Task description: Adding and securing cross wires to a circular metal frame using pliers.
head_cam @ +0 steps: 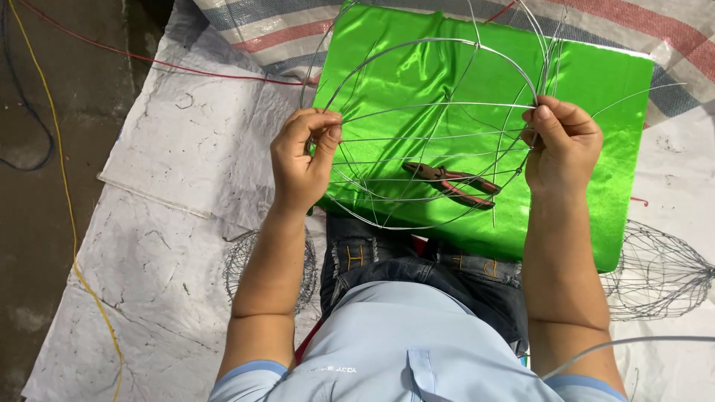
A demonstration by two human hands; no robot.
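A round frame of thin silver wire [432,112] is held up in front of me over a sheet of shiny green fabric [596,112]. My left hand [302,156] pinches the frame's left side between thumb and fingers. On the frame's right side, where several wires meet, my right hand [562,141] grips it. Red-handled pliers [450,184] lie on the green fabric below the frame, between my hands.
The green fabric rests on my lap over white and striped tarpaulin [186,149]. Wire mesh shapes lie at the right [659,272] and by my left forearm [238,260]. Yellow [63,186] and red [149,59] cables cross the floor at left.
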